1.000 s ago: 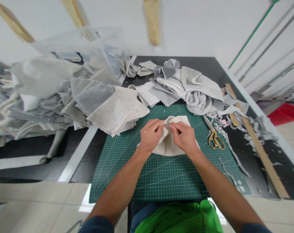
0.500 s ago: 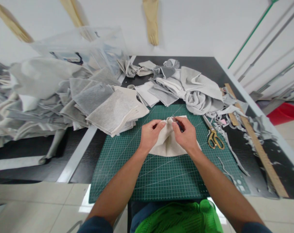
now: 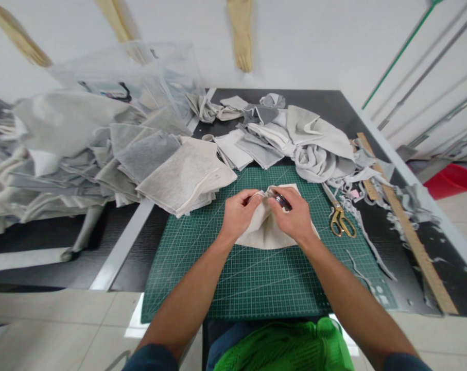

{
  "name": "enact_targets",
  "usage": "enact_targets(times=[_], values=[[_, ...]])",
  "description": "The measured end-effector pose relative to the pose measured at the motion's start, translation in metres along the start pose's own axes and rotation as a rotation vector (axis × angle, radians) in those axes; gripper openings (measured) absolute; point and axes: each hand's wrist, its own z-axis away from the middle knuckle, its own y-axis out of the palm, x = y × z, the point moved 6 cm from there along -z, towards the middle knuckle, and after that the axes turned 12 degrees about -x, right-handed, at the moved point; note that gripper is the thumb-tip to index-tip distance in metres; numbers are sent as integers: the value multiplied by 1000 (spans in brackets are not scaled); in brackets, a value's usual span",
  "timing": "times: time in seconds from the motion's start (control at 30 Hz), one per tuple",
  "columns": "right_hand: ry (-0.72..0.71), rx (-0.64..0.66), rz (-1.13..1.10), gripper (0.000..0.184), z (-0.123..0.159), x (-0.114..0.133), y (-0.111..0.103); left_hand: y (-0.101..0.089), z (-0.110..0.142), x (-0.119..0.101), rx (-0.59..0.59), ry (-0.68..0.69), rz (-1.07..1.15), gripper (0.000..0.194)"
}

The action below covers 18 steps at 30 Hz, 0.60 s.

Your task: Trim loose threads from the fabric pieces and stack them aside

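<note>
A beige piece of cloth [image 3: 266,232] lies on the green cutting mat [image 3: 190,263], its upper edge bunched up between both hands. My left hand [image 3: 239,214] pinches that edge between thumb and fingers. Close beside it, my right hand [image 3: 293,214] is closed around a small dark tool [image 3: 282,201] with a metallic shine, and its thumb is at the bunched edge. Most of the tool is covered by the fingers, so its kind and tip do not show. Gold-handled scissors [image 3: 342,221] rest on the mat to the right.
A stack of grey and beige cloth pieces [image 3: 187,178] overlaps the mat's left corner. More folded cloth [image 3: 318,139] lies behind the mat. Fabric scraps and a long wooden ruler [image 3: 411,232] lie at the right. A clear plastic box [image 3: 171,77] stands at the back left.
My right thumb has shifted slightly left along the bunched edge, and the right hand has turned a little, showing more of the dark tool. My left hand stays nearly still.
</note>
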Motion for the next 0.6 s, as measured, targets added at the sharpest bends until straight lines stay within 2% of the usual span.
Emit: enact_targets(times=[0.27,0.6], values=[[-116,-39,39,28,7,7,3,1,3,-10,54,93,-1,20],[4,13,30,29,5,5,1,2,5,-14,85,46,74,21]])
